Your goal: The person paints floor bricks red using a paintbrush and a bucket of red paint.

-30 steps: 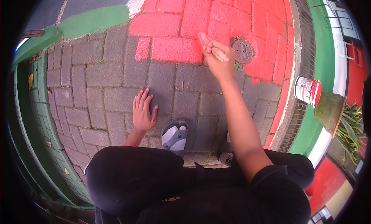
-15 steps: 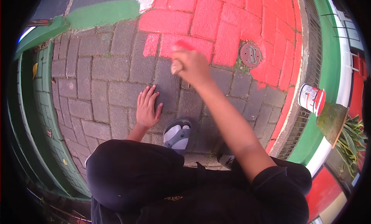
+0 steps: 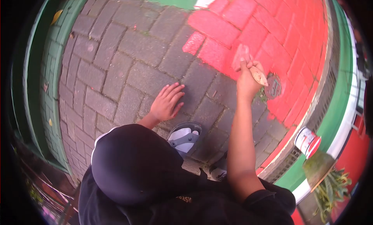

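My right hand [image 3: 248,83] is closed around a paintbrush [image 3: 259,76]. Its pale, red-spotted handle points back toward me, and its blurred head lies over the wet-looking red paving [image 3: 217,54]. Fingers spread, my left hand [image 3: 168,102] rests on the unpainted grey-brown pavers [image 3: 140,81], holding nothing. The border between red and bare bricks runs just beyond both hands. Close to my right hand, a round metal cover [image 3: 273,87] is set in the paving.
A paint can [image 3: 307,142] stands at right on the green edging, beside a potted plant [image 3: 330,190]. A drain grate [image 3: 285,166] runs along that side. My sandalled foot [image 3: 184,138] is below my left hand. A green-painted channel [image 3: 54,69] borders the left.
My right hand has moved right with the paintbrush across the red area, and the handle now shows. The view has turned and shifted; my left hand stays flat on the pavers.
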{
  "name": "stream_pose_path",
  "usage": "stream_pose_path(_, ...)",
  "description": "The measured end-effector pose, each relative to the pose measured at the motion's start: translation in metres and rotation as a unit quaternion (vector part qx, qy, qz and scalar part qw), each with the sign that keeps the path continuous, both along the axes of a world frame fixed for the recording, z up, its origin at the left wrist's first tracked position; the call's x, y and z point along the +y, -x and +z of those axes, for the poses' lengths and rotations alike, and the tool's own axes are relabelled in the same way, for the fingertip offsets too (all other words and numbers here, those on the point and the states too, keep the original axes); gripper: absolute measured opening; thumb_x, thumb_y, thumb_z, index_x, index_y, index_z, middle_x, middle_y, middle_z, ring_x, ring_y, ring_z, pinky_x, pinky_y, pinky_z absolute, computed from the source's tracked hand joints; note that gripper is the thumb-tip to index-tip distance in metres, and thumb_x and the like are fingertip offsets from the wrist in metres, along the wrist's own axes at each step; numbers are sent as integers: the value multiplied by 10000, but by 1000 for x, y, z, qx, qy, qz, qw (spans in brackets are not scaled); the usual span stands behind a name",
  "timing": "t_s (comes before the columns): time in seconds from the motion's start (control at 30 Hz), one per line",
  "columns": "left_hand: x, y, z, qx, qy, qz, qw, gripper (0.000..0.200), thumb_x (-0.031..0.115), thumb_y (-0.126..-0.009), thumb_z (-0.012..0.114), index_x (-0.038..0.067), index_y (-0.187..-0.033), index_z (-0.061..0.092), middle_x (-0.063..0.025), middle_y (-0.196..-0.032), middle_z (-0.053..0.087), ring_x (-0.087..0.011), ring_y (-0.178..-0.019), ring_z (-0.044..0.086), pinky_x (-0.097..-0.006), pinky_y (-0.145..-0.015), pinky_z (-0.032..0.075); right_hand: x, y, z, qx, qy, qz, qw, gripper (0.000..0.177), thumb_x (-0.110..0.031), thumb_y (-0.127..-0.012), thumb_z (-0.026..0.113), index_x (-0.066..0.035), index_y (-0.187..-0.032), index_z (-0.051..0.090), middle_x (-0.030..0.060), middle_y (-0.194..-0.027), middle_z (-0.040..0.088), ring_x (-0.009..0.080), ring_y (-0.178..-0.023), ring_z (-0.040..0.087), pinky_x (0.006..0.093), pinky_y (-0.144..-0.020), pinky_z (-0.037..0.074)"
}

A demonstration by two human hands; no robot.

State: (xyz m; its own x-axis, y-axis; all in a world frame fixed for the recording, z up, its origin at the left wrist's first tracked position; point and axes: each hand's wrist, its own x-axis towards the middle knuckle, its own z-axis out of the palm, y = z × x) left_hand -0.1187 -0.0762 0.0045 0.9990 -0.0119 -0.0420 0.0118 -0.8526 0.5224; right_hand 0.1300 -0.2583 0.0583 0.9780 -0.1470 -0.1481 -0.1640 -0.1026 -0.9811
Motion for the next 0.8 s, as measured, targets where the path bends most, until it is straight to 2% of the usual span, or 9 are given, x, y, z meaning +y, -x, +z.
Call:
stream_pose_path(0.13, 2, 1, -2, -14, 25, -13, 1000, 337, 247, -975, 653, 70, -1261, 625, -107, -1544, 514, -306, -1496, 407, -508, -1221, 336, 77, -2, -10, -383, 154, 216, 885, 29, 39, -881, 649, 13, -871, 648, 183, -1194, 754, 300, -835, 736, 369, -682, 545)
stream_pose_path(0.2, 3, 2, -5, -25, 39, -10, 999, 336, 228, -959, 674, 73, -1253, 624, -110, -1532, 527, -319, -1481, 428, -517, -1201, 366, 101, 18, -9, -265, 241, 377, 854, 48, -67, -788, 658, -77, -834, 652, 85, -1087, 755, 353, -835, 721, 453, -682, 555)
stream_pose_path(0.3, 3, 5, -7, -44, 32, -21, 998, 324, 217, -956, 676, 68, -1242, 632, -110, -1481, 577, -306, -1446, 480, -483, -1181, 408, 117, 44, 8, -364, 251, 470, 764, 40, -108, -774, 678, -107, -804, 651, 85, -977, 735, 340, -776, 714, 462, -647, 550)
stream_pose_path(0.37, 2, 8, -11, -13, 45, -12, 999, 341, 223, -977, 646, 49, -1270, 631, -115, -1449, 604, -289, -1406, 531, -457, -1201, 397, 117, 53, 30, -240, 215, 602, 731, 104, -54, -807, 588, -121, -812, 667, 122, -857, 733, 347, -774, 707, 468, -637, 536)
stream_pose_path(0.43, 4, 9, -17, -47, 58, -43, 996, 340, 201, -973, 643, 45, -1275, 631, -118, -1435, 615, -282, -1392, 548, -450, -1196, 410, 121, 47, 23, -232, 172, 609, 739, 43, -66, -825, 654, -99, -805, 671, 95, -782, 730, 263, -694, 718, 418, -620, 538)
stream_pose_path(0.5, 4, 8, -17, -83, 69, -76, 991, 340, 180, -968, 640, 42, -1279, 632, -121, -1421, 625, -275, -1377, 564, -444, -1190, 422, 131, 25, 11, 17, 67, 603, 795, 97, -62, -838, 742, -58, -785, 660, 31, -721, 705, 133, -644, 667, 349, -602, 527)
stream_pose_path(0.53, 4, 8, -15, -89, 71, -76, 991, 335, 147, -943, 661, 46, -1261, 640, -113, -1401, 645, -266, -1350, 589, -433, -1167, 451, 136, 3, 9, 13, 117, 586, 802, 141, -28, -845, 771, -29, -768, 654, -23, -733, 677, 48, -668, 592, 291, -602, 512)
stream_pose_path(0.7, 6, 7, -15, -102, 69, -74, 990, 326, 101, -912, 679, 51, -1232, 654, -100, -1366, 676, -251, -1310, 626, -417, -1131, 493, 148, -71, 9, -13, 102, 454, 885, 143, 25, -839, 733, -33, -749, 638, -32, -717, 660, 48, -661, 590, 272, -588, 499)
stream_pose_path(0.8, 5, 9, -14, -100, 66, -78, 990, 316, 95, -916, 674, 51, -1228, 656, -98, -1367, 675, -249, -1313, 624, -418, -1132, 494, 140, -54, 9, -226, 166, 424, 861, 159, 16, -830, 720, -87, -727, 654, 0, -695, 684, 124, -615, 623, 330, -572, 501)
